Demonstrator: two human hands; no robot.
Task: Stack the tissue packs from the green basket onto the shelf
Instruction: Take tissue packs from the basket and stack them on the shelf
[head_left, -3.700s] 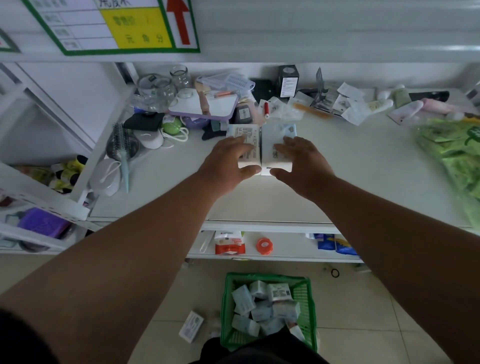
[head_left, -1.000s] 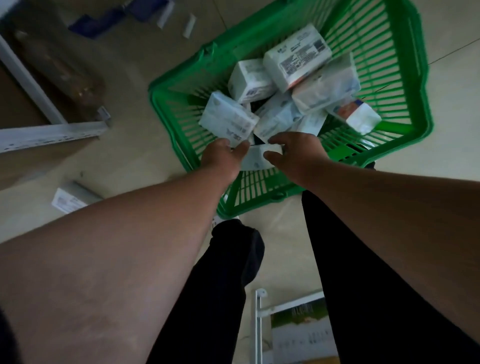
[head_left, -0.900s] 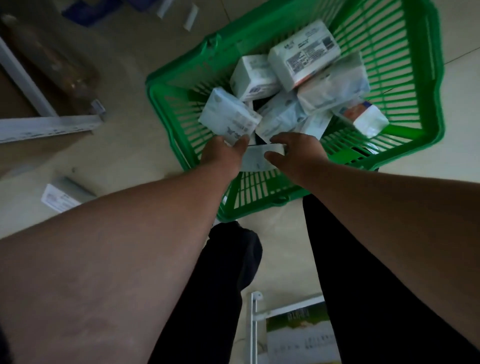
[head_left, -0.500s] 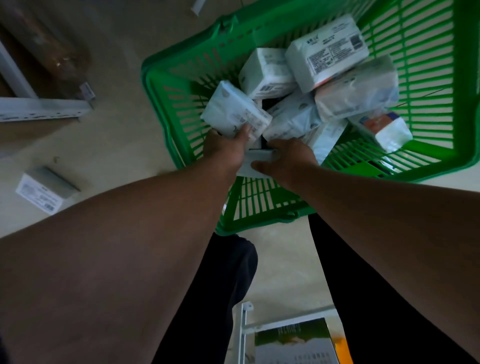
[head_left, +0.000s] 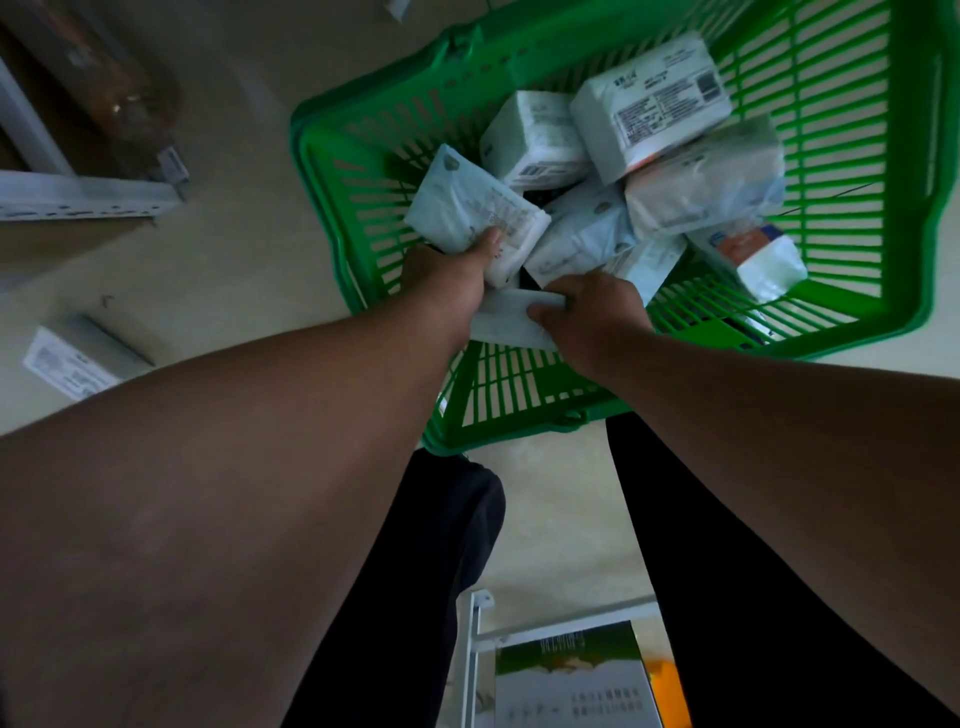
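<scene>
Tissue packs (head_left: 649, 101) lie heaped in green basket (head_left: 930, 171) on floor (head_left: 249, 93), just beyond both hands. L. hand (head_left: 452, 275), reaching down into basket, grips tilted pale-blue pack (head_left: 467, 213); thumb lies on its printed face, other fingers hidden beneath. R. hand (head_left: 592, 312), close beside L., curls fingers and thumb round flat white pack (head_left: 506, 317), held between the two hands above basket's near wall. Beyond R. hand: several more packs piled against each other, incl. one with orange-and-blue print (head_left: 748, 254) toward far right. Well to left of L. forearm, a lone boxed pack (head_left: 72, 358) on floor outside basket. Beyond it, white shelf rail (head_left: 88, 195). Below the forearms, person's dark trouser legs (head_left: 415, 597) and a green-printed carton (head_left: 571, 675) in a white frame.
</scene>
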